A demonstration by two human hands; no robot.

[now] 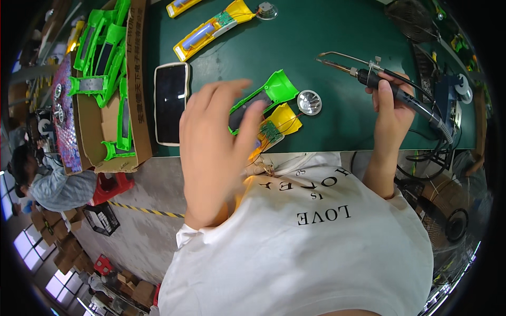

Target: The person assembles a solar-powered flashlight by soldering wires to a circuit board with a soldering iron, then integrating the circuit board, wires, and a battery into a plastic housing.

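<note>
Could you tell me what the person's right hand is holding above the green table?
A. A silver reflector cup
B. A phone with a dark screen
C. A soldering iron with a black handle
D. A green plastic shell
C: the right hand is wrapped around the black handle of the soldering iron, whose metal tip points left over the green table.

The green shell [266,95] under the left hand [213,152] is smooth, glossy plastic, as is the yellow half [287,120]; the reflector cup [309,102] shines like mirrored metal. The soldering iron [392,92] in the right hand [392,113] has a matt black grip and bare metal tip. The table [327,47] is matt green, the box [100,131] rough brown cardboard, the phone [171,102] glossy glass
</note>
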